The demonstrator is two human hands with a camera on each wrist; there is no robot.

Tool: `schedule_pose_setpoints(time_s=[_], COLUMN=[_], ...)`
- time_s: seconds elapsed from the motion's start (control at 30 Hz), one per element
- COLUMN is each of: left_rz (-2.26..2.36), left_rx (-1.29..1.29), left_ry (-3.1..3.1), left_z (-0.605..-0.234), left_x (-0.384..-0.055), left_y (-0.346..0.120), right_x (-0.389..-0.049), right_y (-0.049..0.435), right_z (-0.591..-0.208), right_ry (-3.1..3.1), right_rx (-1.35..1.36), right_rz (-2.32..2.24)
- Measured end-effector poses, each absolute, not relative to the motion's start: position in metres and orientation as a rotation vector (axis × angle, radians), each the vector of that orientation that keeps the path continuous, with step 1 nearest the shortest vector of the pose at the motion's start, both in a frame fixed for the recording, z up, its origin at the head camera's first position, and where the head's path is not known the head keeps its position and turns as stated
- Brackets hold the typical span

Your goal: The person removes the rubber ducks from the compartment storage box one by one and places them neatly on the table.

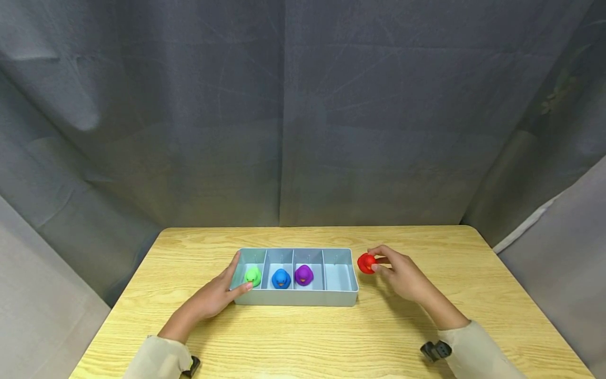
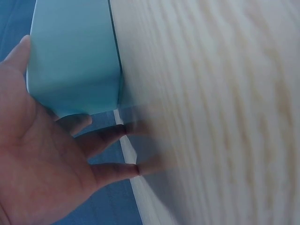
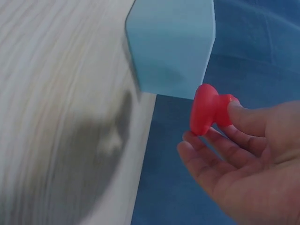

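Observation:
In the head view my right hand (image 1: 402,275) pinches a red rubber duck (image 1: 366,263) just beyond the right end of a grey-blue divided box (image 1: 295,298). The right wrist view shows the thumb on the head of the red duck (image 3: 205,110), held above the table level. My left hand (image 1: 215,295) holds the box's left end, its thumb over the front rim and its index finger along the left side. Inside the box sit a green duck (image 1: 253,276), a blue duck (image 1: 281,279) and a purple duck (image 1: 304,275), each in its own compartment; the rightmost compartment is bare.
The box stands on a light wood-grain table (image 1: 284,342). Grey cloth (image 1: 284,131) hangs behind the table's back edge, and more cloth flanks both sides. Dark wrist devices show at the left cuff (image 1: 191,367) and the right cuff (image 1: 436,351).

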State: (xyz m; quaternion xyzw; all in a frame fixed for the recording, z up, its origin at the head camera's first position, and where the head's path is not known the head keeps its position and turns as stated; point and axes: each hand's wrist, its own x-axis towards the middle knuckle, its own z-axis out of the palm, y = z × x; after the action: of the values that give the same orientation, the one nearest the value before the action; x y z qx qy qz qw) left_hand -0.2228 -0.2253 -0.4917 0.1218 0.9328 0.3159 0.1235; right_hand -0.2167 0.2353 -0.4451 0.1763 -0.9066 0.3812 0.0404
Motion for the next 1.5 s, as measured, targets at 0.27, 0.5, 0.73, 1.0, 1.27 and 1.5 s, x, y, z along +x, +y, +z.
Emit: schedule_pose_setpoints(time_s=[0.27,0.5,0.73,1.0,1.27,1.5], left_rz=[0.931,0.935,0.939,0.944,0.945,0.940], left_rx=[0.351,0.342,0.344,0.342,0.345,0.336], left_ry=[2.719,2.714,2.712,2.709,2.707,2.705], left_z=[-0.492,-0.491,-0.491,-0.490,-0.490,-0.491], left_x=[-0.223,-0.223,-0.223,-0.222,-0.222,-0.222], left_y=[-0.226,-0.225,-0.225,-0.225,-0.225,-0.226], right_x=[-0.218,-0.220,-0.222,-0.223,-0.223,-0.224], right_y=[0.243,0.248,0.254,0.257,0.257,0.258], right_z=[-0.456,-0.468,-0.481,-0.491,-0.493,-0.495], right_ry=[-2.834,-2.862,-2.877,-2.870,-2.869,-2.878], right_rx=[0.507,0.488,0.499,0.540,0.553,0.545], right_rz=[1.145,1.163,1.189,1.221,1.215,1.217])
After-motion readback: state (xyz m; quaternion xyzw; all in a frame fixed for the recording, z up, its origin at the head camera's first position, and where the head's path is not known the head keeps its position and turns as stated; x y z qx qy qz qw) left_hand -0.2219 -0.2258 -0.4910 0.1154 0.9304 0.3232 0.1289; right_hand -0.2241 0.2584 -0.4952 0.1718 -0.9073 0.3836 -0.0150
